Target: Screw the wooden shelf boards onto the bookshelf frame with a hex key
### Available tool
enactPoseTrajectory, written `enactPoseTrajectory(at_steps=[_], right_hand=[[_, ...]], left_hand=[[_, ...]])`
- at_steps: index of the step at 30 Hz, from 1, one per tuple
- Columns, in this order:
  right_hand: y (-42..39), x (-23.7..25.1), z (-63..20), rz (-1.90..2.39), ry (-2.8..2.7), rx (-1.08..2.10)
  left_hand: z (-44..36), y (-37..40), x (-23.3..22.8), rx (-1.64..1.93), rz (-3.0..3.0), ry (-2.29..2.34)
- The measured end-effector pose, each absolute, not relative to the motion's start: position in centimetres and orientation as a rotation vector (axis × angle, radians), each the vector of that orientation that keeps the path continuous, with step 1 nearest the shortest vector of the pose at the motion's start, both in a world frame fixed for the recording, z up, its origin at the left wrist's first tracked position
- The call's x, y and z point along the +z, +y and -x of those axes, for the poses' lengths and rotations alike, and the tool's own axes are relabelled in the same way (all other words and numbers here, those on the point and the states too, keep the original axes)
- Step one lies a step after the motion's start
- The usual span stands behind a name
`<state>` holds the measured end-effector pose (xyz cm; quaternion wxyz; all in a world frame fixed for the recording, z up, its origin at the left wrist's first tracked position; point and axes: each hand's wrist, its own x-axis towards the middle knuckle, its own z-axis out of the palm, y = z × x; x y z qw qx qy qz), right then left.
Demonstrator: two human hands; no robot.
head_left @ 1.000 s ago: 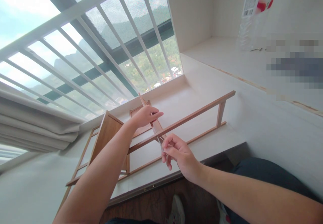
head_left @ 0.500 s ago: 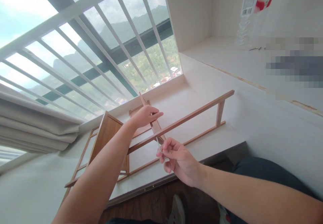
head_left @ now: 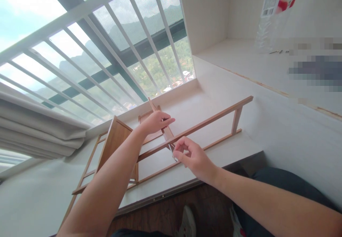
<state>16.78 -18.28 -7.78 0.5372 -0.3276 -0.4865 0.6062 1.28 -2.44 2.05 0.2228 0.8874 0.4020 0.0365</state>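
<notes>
A wooden frame (head_left: 211,122) with long rails and short crosspieces lies on its side on the white ledge. My left hand (head_left: 158,122) is closed around a wooden crosspiece (head_left: 167,133), with one finger stretched out past it. My right hand (head_left: 192,157) is just below the long rail, its thumb and forefinger pinched at the lower end of a thin metal hex key (head_left: 171,150). The upper end of the key meets the rail's underside beside the crosspiece joint; the exact contact is too small to make out.
A wooden panel (head_left: 113,142) stands within the frame at left. A railing (head_left: 80,10) and window lie beyond, with a grey curtain (head_left: 40,126) at left. On the right shelf are a clear plastic wrapper (head_left: 268,26) and small metal pieces (head_left: 280,51). The ledge's dark edge (head_left: 171,194) faces me.
My right hand has turned and risen slightly, its fingers curling in around the hex key's end. My left hand stays on the crosspiece. The whole view has shifted a little.
</notes>
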Motion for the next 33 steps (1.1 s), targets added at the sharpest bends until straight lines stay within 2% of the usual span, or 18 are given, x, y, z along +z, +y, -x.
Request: enactPoseTrajectory(at_steps=[6,13,20,24,29,33], right_hand=[[-18.2,-7.8,-17.7,0.817,-1.62,0.962],[-18.6,-7.9,-17.5,0.852,-1.753,0.615],[-18.9,-7.8,-17.5,0.931,-1.737,0.499],[-19.1,-7.4,-17.1,0.949,-1.597,0.725],[-19.4,-7.7,-15.5,0.846,-1.112,1.493],[-19.9,-8.0,-14.6,0.643,-0.673,1.925]], left_hand=[[-1.0,-2.2,1.7,0.098,-2.448,1.09],[-1.0,-2.2,1.8,0.088,-2.465,1.09],[-1.0,-2.2,1.8,0.095,-2.475,1.088],[-1.1,-2.3,1.9,0.071,-2.46,1.107],[-1.1,-2.3,1.8,0.072,-2.466,1.118],[-1.2,-2.3,2.0,0.077,-2.475,1.103]])
